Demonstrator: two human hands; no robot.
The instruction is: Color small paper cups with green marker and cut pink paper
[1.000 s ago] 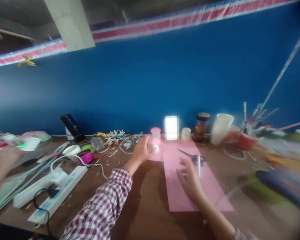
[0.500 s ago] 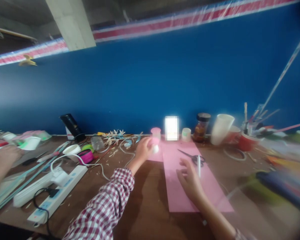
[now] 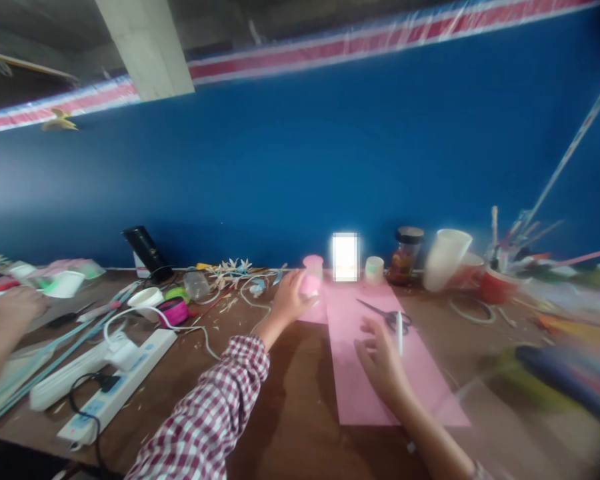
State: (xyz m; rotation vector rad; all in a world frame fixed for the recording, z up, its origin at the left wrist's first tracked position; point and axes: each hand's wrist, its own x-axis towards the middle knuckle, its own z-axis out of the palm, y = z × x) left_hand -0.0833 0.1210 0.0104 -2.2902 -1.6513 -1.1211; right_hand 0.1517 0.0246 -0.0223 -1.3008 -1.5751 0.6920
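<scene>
My left hand [image 3: 290,298] reaches forward, its fingers closed around a small pink-topped container [image 3: 310,285] at the back of the desk. Right behind that stands a clear cup with a pink rim [image 3: 313,265]. Over the large pink paper sheet [image 3: 355,393] my right hand [image 3: 380,353] hovers, palm turned left, fingers bent and apart with nothing between them. Beside its knuckles a white pen-like stick [image 3: 399,333] crosses the handles of black scissors [image 3: 391,316]; whether hand and stick touch, I cannot tell.
A white power strip [image 3: 125,387] with cables lies at left, near pink tape [image 3: 173,312]. Another person's hand [image 3: 17,310] is at far left. Along the back stand a bright screen [image 3: 346,257], a lidded jar [image 3: 405,257], a white cup [image 3: 447,260] and a red pot [image 3: 497,285].
The left fingers have moved slightly over the container, hiding the white part seen below its pink top. My right hand stays almost still. The view has shifted a little.
</scene>
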